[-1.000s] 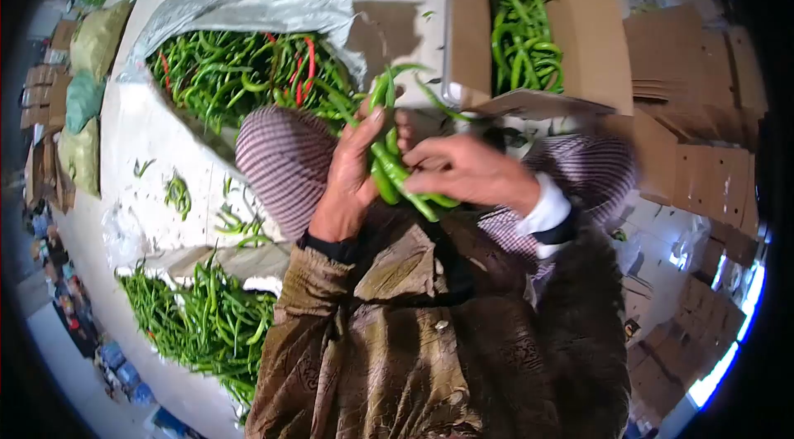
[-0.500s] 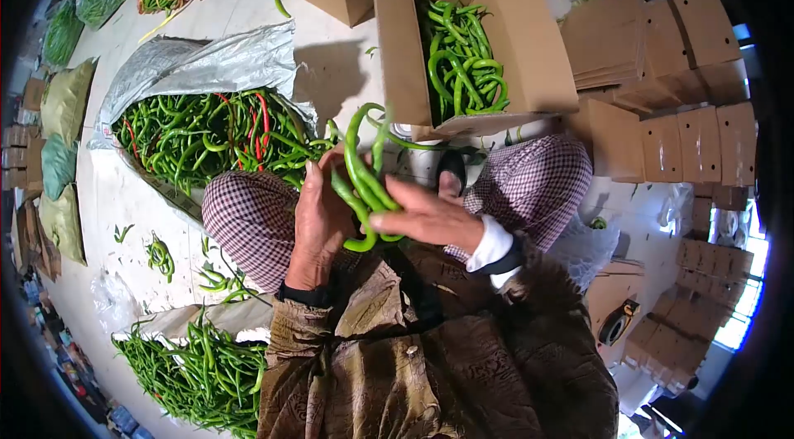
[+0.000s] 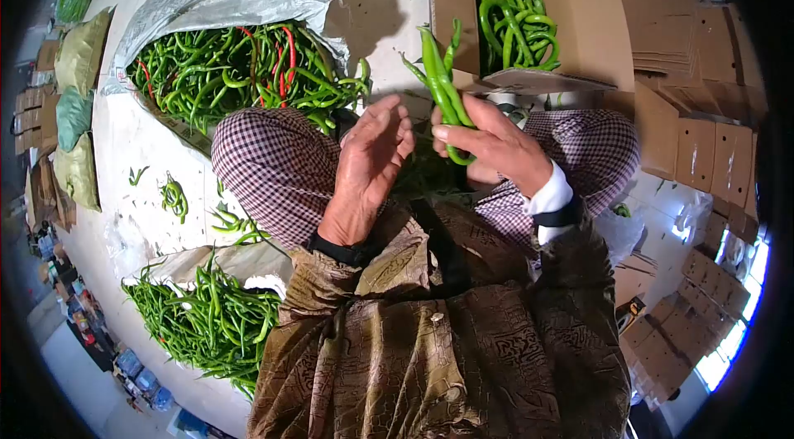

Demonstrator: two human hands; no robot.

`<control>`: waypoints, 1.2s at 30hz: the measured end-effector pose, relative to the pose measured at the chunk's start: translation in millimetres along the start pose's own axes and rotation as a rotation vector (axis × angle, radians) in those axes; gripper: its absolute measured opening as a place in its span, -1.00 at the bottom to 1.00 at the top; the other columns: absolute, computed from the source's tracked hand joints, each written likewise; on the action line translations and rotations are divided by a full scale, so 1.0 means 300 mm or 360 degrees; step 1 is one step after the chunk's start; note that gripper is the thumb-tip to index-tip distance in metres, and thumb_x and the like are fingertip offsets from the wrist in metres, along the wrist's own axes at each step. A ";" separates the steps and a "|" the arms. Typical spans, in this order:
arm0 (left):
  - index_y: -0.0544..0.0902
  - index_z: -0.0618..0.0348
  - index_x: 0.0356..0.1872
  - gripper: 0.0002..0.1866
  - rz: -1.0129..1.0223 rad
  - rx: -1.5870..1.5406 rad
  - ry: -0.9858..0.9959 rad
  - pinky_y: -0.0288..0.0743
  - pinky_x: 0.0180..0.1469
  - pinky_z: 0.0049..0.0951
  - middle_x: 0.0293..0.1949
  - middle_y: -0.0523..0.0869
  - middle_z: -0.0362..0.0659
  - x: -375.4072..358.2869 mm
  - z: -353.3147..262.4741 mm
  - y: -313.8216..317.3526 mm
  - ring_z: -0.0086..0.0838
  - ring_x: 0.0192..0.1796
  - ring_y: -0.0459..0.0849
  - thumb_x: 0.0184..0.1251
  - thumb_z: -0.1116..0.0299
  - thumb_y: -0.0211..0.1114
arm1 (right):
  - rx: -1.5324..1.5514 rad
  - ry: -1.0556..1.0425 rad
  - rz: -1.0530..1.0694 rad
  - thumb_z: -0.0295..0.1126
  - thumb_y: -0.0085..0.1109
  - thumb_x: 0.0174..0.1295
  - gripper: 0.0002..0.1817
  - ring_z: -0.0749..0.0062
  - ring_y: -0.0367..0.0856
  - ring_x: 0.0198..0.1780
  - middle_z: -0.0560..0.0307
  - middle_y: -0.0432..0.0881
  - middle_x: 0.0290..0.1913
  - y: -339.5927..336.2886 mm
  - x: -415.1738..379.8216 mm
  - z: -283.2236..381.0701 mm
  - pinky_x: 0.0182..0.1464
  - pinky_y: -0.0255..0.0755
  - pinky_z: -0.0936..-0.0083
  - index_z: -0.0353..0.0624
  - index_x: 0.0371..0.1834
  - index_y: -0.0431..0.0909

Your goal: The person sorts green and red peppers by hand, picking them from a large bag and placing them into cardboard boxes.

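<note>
Drawn clear since the earlier frame, the left hand [image 3: 370,166] is, I note, empty with fingers loosely curled, while the right hand [image 3: 500,145] grasps green peppers [image 3: 444,79] just before the pepper-filled carton [image 3: 589,17], apparently near one end to keep them bunched.

no text, label, brand, number or sign can be read. the open carton [image 3: 591,17] and the brown boxes [image 3: 701,154] at right show no legible print; the small packages [image 3: 139,369] at lower left are too small to tell. the jacket [image 3: 397,348] bears a script-like pattern, with no clear character.
</note>
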State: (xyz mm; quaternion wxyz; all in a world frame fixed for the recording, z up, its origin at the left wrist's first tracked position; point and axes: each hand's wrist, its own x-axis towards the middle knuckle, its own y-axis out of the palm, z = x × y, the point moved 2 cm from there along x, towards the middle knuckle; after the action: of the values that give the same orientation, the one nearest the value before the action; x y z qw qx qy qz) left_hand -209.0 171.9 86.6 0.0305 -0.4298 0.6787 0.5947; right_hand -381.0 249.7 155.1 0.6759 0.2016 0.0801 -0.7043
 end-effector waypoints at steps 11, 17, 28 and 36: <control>0.65 0.34 -0.29 -0.80 -0.0265 0.2240 0.0217 0.52 -0.21 -0.37 -0.35 0.72 -0.07 0.334 0.315 -0.539 -0.38 -0.26 0.66 0.12 0.40 0.32 | -0.0363 -0.0160 -0.0134 -0.28 0.03 0.38 -0.72 0.40 0.59 -0.24 0.12 0.58 -0.36 -0.088 -0.189 0.209 -0.17 0.50 0.37 -0.29 -0.05 0.49; 0.67 0.22 -0.11 -0.67 -0.0845 0.2564 0.0123 0.57 -0.07 -0.09 -0.15 0.73 0.14 0.512 0.313 -0.583 -0.03 -0.07 0.73 0.09 0.29 0.34 | 0.0074 0.0487 0.0094 -0.44 0.25 0.33 -0.71 0.62 0.50 -0.32 0.28 0.46 -0.36 -0.004 -0.205 -0.066 -0.28 0.41 0.68 -0.22 0.03 0.41; 0.54 0.10 0.12 -0.59 -0.0809 0.2995 0.1054 0.31 0.12 0.10 0.09 0.51 0.08 0.774 0.269 -0.414 0.02 0.15 0.45 0.27 0.22 0.18 | -0.0165 0.0704 0.0073 -0.22 0.28 0.31 -0.54 0.37 0.56 -0.14 0.01 0.61 -0.15 -0.056 -0.162 -0.215 -0.02 0.45 0.40 -0.27 0.14 0.46; 0.63 0.05 -0.02 -0.66 0.0546 0.3996 0.1498 0.33 0.19 0.06 0.10 0.52 0.00 0.859 0.261 -0.461 -0.11 0.20 0.45 0.12 0.39 0.23 | -0.0195 0.0708 -0.0012 -0.20 0.29 0.30 -0.55 0.23 0.66 -0.06 -0.05 0.67 -0.11 -0.078 -0.143 -0.253 0.04 0.49 0.34 -0.25 0.14 0.48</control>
State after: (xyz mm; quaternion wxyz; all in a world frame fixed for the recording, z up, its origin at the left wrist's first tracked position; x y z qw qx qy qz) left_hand -322.1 106.6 -186.5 0.0921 -0.1838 0.7504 -0.6282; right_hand -390.4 320.1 99.3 0.6500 0.3101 0.2704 -0.6390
